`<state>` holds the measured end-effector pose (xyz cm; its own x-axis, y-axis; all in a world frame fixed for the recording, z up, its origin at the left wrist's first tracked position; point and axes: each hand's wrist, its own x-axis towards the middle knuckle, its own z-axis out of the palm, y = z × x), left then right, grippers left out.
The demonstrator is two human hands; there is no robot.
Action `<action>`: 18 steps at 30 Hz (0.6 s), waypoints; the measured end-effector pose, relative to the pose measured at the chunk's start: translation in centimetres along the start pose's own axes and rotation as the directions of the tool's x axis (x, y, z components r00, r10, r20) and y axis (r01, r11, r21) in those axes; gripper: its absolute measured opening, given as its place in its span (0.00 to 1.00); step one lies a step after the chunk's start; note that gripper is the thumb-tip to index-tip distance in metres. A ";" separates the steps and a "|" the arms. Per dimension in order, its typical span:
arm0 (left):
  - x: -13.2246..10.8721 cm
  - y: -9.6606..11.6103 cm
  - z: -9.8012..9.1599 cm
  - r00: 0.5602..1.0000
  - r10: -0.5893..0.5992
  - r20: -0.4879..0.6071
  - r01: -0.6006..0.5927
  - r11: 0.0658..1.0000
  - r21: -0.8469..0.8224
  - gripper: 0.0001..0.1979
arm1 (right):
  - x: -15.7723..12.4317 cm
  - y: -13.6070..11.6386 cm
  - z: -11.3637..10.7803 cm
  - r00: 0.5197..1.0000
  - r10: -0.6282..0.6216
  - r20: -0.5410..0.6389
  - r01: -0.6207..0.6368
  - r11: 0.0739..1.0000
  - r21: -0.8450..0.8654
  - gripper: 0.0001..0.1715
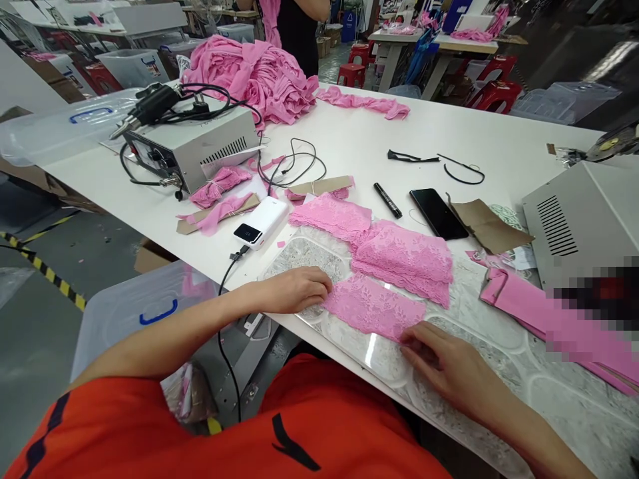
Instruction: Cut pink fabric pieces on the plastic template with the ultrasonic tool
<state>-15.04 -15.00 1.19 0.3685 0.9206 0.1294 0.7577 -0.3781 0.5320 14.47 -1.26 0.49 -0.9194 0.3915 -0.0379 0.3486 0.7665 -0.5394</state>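
A single strip of pink lace [375, 307] lies flat on the marble-patterned mat in front of me. My left hand [298, 290] has its fingers closed at the strip's left end. At the opposite end, my right hand [444, 362] pinches the near corner between thumb and fingers. Just beyond the strip rests a stack of pink lace pieces [405, 256], with a smaller lace pile [332, 216] touching its left side. The parts of the strip under my fingertips are hidden.
A white power bank [262, 223], a marker [388, 200] and a phone [439, 213] lie around the lace. A grey box unit [200, 143] with cables stands left, another grey unit [589, 213] right. Behind is a heap of pink fabric [254, 76]; a person [298, 33] stands beyond.
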 end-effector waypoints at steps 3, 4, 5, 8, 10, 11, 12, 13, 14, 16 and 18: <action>0.2 -0.1 -0.1 1.000 -0.015 0.007 0.015 1.000 -0.002 0.11 | 0.4 -0.4 -0.3 0.999 -0.038 -0.037 0.038 0.999 0.005 0.11; 0.2 -0.1 -0.1 1.000 -0.014 0.007 0.014 1.000 -0.005 0.11 | 0.7 -0.8 -0.4 0.996 -0.060 -0.058 0.061 0.998 0.011 0.11; 0.2 0.0 -0.1 1.000 -0.015 0.001 0.015 1.000 -0.012 0.11 | 1.1 -1.4 -0.4 0.993 -0.087 -0.078 0.088 0.996 0.016 0.12; -0.1 0.2 0.0 0.997 -0.031 -0.073 0.029 0.999 -0.029 0.10 | 3.2 -3.6 0.3 0.978 -0.188 -0.094 0.189 0.982 0.003 0.12; -0.7 0.3 0.2 0.988 -0.033 -0.154 0.033 0.999 0.002 0.09 | 5.0 -5.2 1.4 0.963 -0.258 -0.079 0.254 0.966 -0.051 0.12; -1.1 0.3 0.4 0.981 -0.021 -0.194 0.028 0.999 0.033 0.09 | 5.9 -5.8 2.0 0.959 -0.278 -0.058 0.273 0.958 -0.085 0.12; -1.6 0.3 0.7 0.974 -0.001 -0.226 0.017 0.997 0.070 0.09 | 6.7 -6.2 2.6 0.958 -0.284 -0.038 0.277 0.953 -0.122 0.10; -2.0 0.3 1.0 0.969 0.020 -0.245 0.006 0.994 0.109 0.09 | 7.5 -6.5 3.2 0.960 -0.279 -0.017 0.273 0.949 -0.157 0.08; -2.5 0.3 1.3 0.966 0.039 -0.254 -0.001 0.989 0.148 0.09 | 8.1 -6.7 3.7 0.963 -0.269 0.003 0.265 0.946 -0.187 0.07; -3.2 0.1 2.0 0.967 0.054 -0.250 0.001 0.977 0.215 0.09 | 9.0 -6.7 4.4 0.968 -0.250 0.026 0.250 0.945 -0.213 0.06; -3.8 0.0 2.6 0.970 0.050 -0.240 0.015 0.966 0.260 0.09 | 9.3 -6.5 4.7 0.971 -0.240 0.018 0.239 0.955 -0.175 0.07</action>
<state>-15.04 -18.73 -1.45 0.2656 0.8973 0.3527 0.8770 -0.3768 0.2981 2.77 -4.94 -0.33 -0.9793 0.1870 0.0772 0.1450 0.9147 -0.3772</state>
